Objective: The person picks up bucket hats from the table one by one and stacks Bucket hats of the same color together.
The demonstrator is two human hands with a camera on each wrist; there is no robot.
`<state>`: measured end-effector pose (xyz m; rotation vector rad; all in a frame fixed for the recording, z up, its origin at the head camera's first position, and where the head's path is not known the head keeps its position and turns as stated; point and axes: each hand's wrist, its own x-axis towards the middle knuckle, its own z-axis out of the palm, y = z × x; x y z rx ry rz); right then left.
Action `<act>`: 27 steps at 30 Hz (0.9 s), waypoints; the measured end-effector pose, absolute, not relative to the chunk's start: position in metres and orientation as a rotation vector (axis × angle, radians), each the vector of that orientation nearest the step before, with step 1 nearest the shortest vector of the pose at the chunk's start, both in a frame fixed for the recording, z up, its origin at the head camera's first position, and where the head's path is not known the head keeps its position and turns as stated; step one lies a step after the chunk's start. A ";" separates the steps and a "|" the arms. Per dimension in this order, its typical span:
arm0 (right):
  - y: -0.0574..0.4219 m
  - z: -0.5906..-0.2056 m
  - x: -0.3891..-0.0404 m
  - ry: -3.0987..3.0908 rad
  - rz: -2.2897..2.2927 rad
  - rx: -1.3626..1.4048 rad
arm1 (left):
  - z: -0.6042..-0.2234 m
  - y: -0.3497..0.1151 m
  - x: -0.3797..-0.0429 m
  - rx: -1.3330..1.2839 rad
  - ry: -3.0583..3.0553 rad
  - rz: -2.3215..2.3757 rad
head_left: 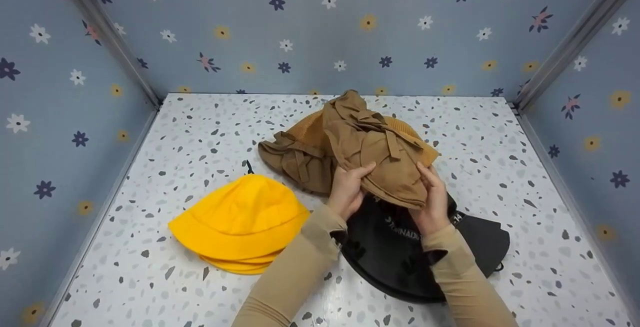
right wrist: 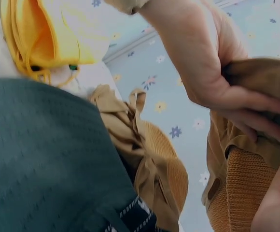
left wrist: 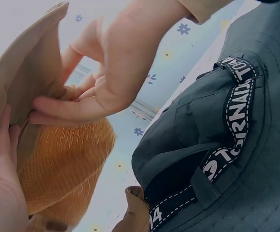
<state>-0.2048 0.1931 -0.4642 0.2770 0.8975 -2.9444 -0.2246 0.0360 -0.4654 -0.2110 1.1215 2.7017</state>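
Note:
A brown sun hat with a cloth brim, a tied strap and a woven tan crown is held up by its near edge. My left hand pinches the brim on the left, thumb on top. On the other side my right hand grips the same brim, fingers underneath. Both wrist views show fingers spread along the inside of the brim. Behind and left of it lies a second brown hat, partly covered. Below the hands is a black bucket hat with a white-lettered band.
Stacked yellow bucket hats lie left of my left forearm. Another dark brim sticks out to the right of the black hat. The speckled white table is enclosed by flowered blue panels behind and at both sides.

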 end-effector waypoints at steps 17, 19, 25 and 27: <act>0.153 -0.460 -0.184 0.364 -3.244 0.201 | -0.459 0.051 -0.211 -0.037 1.330 2.919; 0.148 -0.458 -0.183 0.364 -3.246 0.208 | -0.458 0.053 -0.210 -0.024 1.344 2.942; 0.145 -0.450 -0.188 0.368 -3.243 0.224 | -0.454 0.054 -0.206 0.064 1.364 2.930; 0.146 -0.447 -0.189 0.383 -3.238 0.239 | -0.453 0.052 -0.206 0.080 1.362 2.912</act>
